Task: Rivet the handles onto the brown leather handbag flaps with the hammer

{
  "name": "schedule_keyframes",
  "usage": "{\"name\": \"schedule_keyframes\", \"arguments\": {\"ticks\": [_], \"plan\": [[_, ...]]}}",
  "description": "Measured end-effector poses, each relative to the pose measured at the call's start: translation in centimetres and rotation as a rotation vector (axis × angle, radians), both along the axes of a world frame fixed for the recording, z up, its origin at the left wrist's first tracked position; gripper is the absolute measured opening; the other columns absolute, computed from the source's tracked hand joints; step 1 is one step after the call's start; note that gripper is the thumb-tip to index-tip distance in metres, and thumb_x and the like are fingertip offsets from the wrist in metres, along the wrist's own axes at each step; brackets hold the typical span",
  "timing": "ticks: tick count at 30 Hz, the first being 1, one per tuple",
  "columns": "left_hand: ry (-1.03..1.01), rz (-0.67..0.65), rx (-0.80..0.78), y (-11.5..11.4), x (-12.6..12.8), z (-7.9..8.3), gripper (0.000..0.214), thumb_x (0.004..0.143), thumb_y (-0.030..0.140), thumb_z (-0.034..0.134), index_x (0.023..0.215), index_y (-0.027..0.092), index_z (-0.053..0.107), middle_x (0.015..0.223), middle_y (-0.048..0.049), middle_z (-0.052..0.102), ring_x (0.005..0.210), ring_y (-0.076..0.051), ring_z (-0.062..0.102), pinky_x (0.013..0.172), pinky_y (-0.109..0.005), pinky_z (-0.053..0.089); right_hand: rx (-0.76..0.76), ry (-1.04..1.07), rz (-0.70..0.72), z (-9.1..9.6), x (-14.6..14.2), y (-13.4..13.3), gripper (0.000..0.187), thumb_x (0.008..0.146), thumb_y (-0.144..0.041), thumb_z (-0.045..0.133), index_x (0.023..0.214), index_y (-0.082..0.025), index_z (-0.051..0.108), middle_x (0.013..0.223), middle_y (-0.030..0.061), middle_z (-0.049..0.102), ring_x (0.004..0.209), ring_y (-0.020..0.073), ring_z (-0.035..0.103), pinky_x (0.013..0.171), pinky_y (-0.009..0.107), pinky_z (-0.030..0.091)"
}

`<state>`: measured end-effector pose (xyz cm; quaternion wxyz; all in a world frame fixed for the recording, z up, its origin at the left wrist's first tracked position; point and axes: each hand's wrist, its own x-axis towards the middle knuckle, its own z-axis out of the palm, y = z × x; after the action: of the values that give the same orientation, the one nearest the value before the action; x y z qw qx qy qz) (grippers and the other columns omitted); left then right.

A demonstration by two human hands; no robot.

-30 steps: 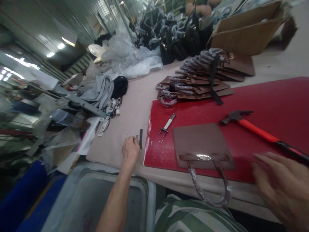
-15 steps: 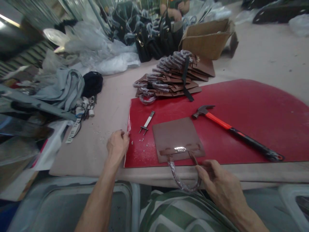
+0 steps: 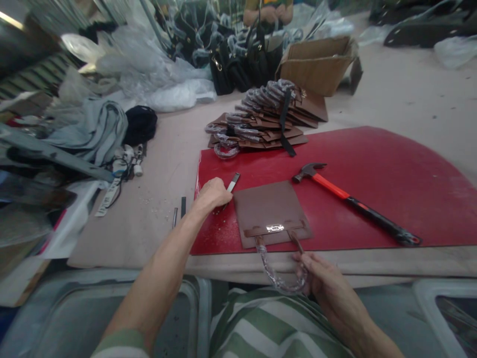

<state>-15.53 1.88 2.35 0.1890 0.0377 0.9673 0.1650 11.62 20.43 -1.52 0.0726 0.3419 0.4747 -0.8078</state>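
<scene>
My left hand (image 3: pixel 215 193) is closed over the middle of a metal two-pronged punch (image 3: pixel 233 182) lying on the red mat; the fingers partly hide the tool. My right hand (image 3: pixel 322 276) grips the plastic-wrapped handle (image 3: pixel 274 278) of a brown flat bag panel (image 3: pixel 270 206). That panel rests on the mat with a shiny metal plate (image 3: pixel 275 228) on its strap, its handle hanging past the table's front edge. A claw hammer (image 3: pixel 335 193) with an orange and black handle lies right of the panel. Two thin rods, one dark (image 3: pixel 183 207), one metallic (image 3: pixel 175 218), lie beside my left forearm.
The red mat (image 3: pixel 380 169) covers the front of the table. Behind it lies a pile of brown bag pieces (image 3: pixel 261 122) with wrapped handles. Farther back are a cardboard box (image 3: pixel 316 64), black bags (image 3: pixel 223 69) and clear plastic (image 3: pixel 164 89). Another person's hands (image 3: pixel 270 14) show at the top.
My left hand has moved right from the mat's left edge onto the punch. Two rods now show where it was. My right hand has shifted slightly, still on the bag handle.
</scene>
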Motion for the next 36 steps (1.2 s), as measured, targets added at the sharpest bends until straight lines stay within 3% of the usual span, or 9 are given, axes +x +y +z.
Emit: {"name": "schedule_keyframes", "arguments": {"ticks": [5,9,12,14,16,20,27,31,36], "plan": [[-0.154,0.033,0.221,-1.0,1.3,1.1,0.015,0.071,0.023,0.070,0.064,0.011,0.065,0.061,-0.0088,0.063,0.064,-0.022,0.065,0.062,-0.033,0.052,-0.282,0.046,0.003,-0.6,0.2,0.6,0.047,0.084,-0.059,0.058,0.085,-0.014,0.072,0.052,-0.0042,0.036,0.043,0.0087,0.026,0.043,0.023,0.032],[-0.287,0.094,0.619,-2.2,5.5,1.2,0.023,0.080,0.032,0.064,0.087,0.011,0.069,0.081,-0.0081,0.070,0.065,-0.013,0.064,0.063,-0.026,0.054,-0.405,0.121,0.098,-1.4,0.4,0.2,0.036,0.076,-0.043,0.071,0.093,-0.011,0.075,0.050,-0.0096,0.020,0.045,0.0067,0.017,0.048,0.023,0.038],[-0.404,0.278,1.158,-2.5,9.1,-0.3,0.035,0.067,0.034,0.078,0.092,0.011,0.070,0.087,-0.0087,0.072,0.073,-0.014,0.066,0.065,-0.025,0.054,-0.459,0.150,0.141,-1.7,0.3,-0.6,0.040,0.075,-0.046,0.077,0.098,-0.013,0.074,0.047,-0.0096,0.029,0.043,0.0056,0.026,0.054,0.024,0.044],[-0.355,0.343,1.319,-2.2,11.0,-1.7,0.039,0.063,0.034,0.083,0.092,0.011,0.071,0.087,-0.0077,0.073,0.075,-0.014,0.066,0.067,-0.025,0.054,-0.439,0.166,0.166,-1.7,0.1,-1.2,0.046,0.074,-0.053,0.078,0.100,-0.015,0.073,0.054,-0.0042,0.049,0.048,0.0078,0.043,0.056,0.024,0.045],[-0.229,0.329,1.315,-1.8,12.3,-2.9,0.035,0.067,0.034,0.081,0.093,0.012,0.072,0.088,-0.0064,0.074,0.075,-0.013,0.066,0.071,-0.024,0.053,-0.396,0.178,0.213,-1.5,-0.2,-1.7,0.053,0.069,-0.058,0.082,0.101,-0.017,0.072,0.079,0.0047,0.067,0.065,0.0143,0.060,0.058,0.025,0.048],[-0.113,0.214,1.203,-1.5,13.2,-3.8,0.025,0.079,0.032,0.072,0.095,0.013,0.073,0.087,-0.0056,0.074,0.075,-0.013,0.066,0.072,-0.023,0.051,-0.328,0.228,0.243,-1.1,-1.4,-2.8,0.063,0.058,-0.061,0.087,0.100,-0.018,0.070,0.107,0.0131,0.070,0.092,0.0253,0.067,0.067,0.031,0.054],[-0.091,0.150,1.182,-1.5,13.9,-4.1,0.023,0.086,0.032,0.067,0.099,0.014,0.071,0.095,-0.0065,0.074,0.080,-0.014,0.068,0.077,-0.025,0.053,-0.143,0.095,0.179,-1.1,-3.4,-5.8,0.056,0.056,-0.060,0.086,0.080,-0.013,0.066,0.063,0.0031,0.064,0.051,0.0132,0.057,0.049,0.025,0.043],[-0.005,0.134,1.196,-1.7,14.2,-4.3,0.021,0.088,0.032,0.066,0.101,0.015,0.070,0.099,-0.0063,0.073,0.086,-0.015,0.069,0.080,-0.025,0.053,-0.061,0.065,0.117,-0.4,-3.3,-6.8,0.053,0.061,-0.051,0.084,0.095,-0.013,0.068,0.075,0.0058,0.070,0.058,0.0179,0.065,0.050,0.025,0.045],[-0.006,0.127,1.264,-2.2,14.5,-3.5,0.025,0.086,0.036,0.069,0.100,0.015,0.070,0.100,-0.0077,0.073,0.088,-0.017,0.071,0.082,-0.027,0.055,-0.158,0.129,0.106,0.4,-2.8,-5.8,0.034,0.062,-0.034,0.081,0.086,-0.013,0.071,0.078,0.0062,0.071,0.061,0.0158,0.064,0.055,0.025,0.048]]}}
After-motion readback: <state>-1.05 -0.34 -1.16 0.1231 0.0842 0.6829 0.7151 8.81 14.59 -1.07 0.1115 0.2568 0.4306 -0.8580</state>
